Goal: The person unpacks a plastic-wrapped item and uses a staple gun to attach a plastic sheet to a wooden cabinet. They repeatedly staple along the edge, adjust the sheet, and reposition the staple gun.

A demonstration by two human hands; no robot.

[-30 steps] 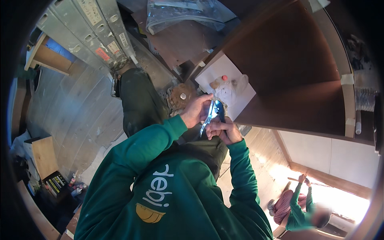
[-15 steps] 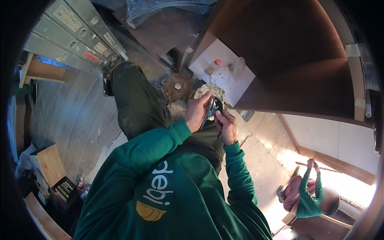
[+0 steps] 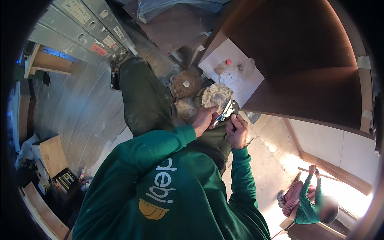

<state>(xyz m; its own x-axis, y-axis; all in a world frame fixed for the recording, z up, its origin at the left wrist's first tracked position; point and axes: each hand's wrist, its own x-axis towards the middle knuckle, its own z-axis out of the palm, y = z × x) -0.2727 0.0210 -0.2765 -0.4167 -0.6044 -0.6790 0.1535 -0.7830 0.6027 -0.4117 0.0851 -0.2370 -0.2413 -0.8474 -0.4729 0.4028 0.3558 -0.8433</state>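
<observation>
While both hands close on a small shiny metal tool (image 3: pixel 223 113), the work stands at a handling or adjusting step.
The tool sits just below the worn shoe sole (image 3: pixel 217 96). Left hand (image 3: pixel 205 119) pinches its lower end, right hand (image 3: pixel 237 130) grips from beside it, elbows bent; I judge the next move calls for steady fingers.

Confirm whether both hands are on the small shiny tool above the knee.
Yes: the left hand and right hand both grasp the small shiny tool between them.
</observation>
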